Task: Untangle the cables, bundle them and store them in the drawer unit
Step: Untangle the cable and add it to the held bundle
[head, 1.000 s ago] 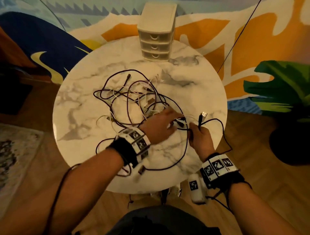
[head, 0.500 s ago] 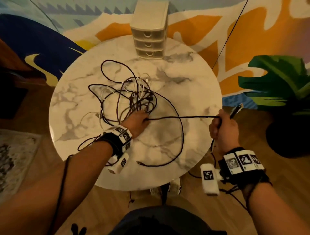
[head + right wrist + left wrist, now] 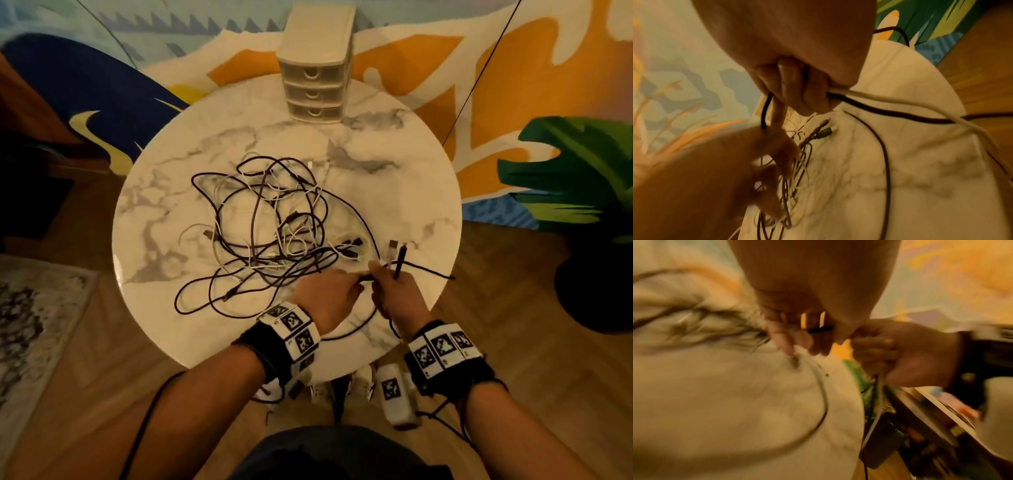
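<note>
A tangle of black and white cables (image 3: 274, 233) lies in the middle of the round marble table (image 3: 164, 219). At the table's far edge stands the cream three-drawer unit (image 3: 317, 85), with all its drawers closed. My right hand (image 3: 380, 274) grips a black cable (image 3: 890, 113) and a white cable (image 3: 869, 95) together, and their plugs (image 3: 397, 248) stick up above the fist. My left hand (image 3: 352, 284) is close beside it on the left. It pinches the same black cable (image 3: 764, 112), which spans the short gap between the hands. The left wrist view is blurred.
A large green plant (image 3: 582, 185) in a dark pot stands right of the table. A patterned rug (image 3: 30, 308) lies on the wooden floor at the left. A painted wall runs behind the table. One black cable end (image 3: 435, 272) reaches the table's right edge.
Half a second ago my hands were far apart, with a black cable taut between them. My right hand has come back from beyond the table's right edge and meets my left hand.
</note>
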The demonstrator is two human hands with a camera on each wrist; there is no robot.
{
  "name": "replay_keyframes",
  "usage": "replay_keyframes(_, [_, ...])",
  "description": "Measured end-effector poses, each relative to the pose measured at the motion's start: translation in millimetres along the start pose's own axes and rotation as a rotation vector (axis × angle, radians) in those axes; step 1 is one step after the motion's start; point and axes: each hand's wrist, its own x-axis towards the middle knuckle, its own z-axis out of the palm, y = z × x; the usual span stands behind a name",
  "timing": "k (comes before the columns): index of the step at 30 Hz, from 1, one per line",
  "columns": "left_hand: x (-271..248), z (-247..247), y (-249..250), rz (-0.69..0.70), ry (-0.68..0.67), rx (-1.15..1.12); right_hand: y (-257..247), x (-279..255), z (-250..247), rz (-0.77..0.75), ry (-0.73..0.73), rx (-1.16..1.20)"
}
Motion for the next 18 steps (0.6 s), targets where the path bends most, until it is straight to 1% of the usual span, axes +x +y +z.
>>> replay_keyframes(2, [-5,12,-19,-0.057,-0.078,-0.182,-10,-2,-7,-0.036,-0.002,0.003])
replay_keyframes(4, [-4,13,-46,-0.111,-0.146,-0.215,-24,0,-19,-0.083,0.045,0.076])
replay_keyframes(5, [-2,8,-58,-0.115,-0.131,-0.215,-30,4,-27,-0.088,0.098,0.133])
replay_keyframes(6, [1,0,-68,-0.11,-0.064,-0.218,-35,7,-34,-0.094,0.162,0.19])
replay_keyframes(8, [9,-17,-77,-0.107,0.172,-0.235,-43,12,-44,-0.12,0.267,0.261])
replay_keyframes(9, [12,-22,-79,-0.118,0.279,-0.237,-44,13,-47,-0.153,0.294,0.25])
replay_keyframes(10, [13,-22,-80,-0.155,0.327,-0.239,-42,12,-47,-0.187,0.303,0.212])
replay_keyframes(11, [12,-18,-82,-0.204,0.3,-0.238,-39,10,-46,-0.204,0.305,0.166])
replay_keyframes(12, [10,-12,-85,-0.259,0.199,-0.222,-37,8,-45,-0.202,0.313,0.127])
replay_keyframes(13, [7,-5,-87,-0.306,0.065,-0.186,-32,6,-44,-0.18,0.31,0.113])
replay_keyframes(14, [5,-1,-88,-0.34,-0.035,-0.138,-28,3,-43,-0.166,0.275,0.124])
replay_keyframes(15, [4,-2,-88,-0.361,-0.073,-0.094,-24,0,-42,-0.156,0.203,0.157])
replay_keyframes(16, [3,-6,-87,-0.367,-0.071,-0.063,-21,-3,-41,-0.143,0.111,0.194])
replay_keyframes(18, [1,-19,-75,-0.319,0.014,-0.029,-21,-13,-36,-0.092,-0.084,0.244])
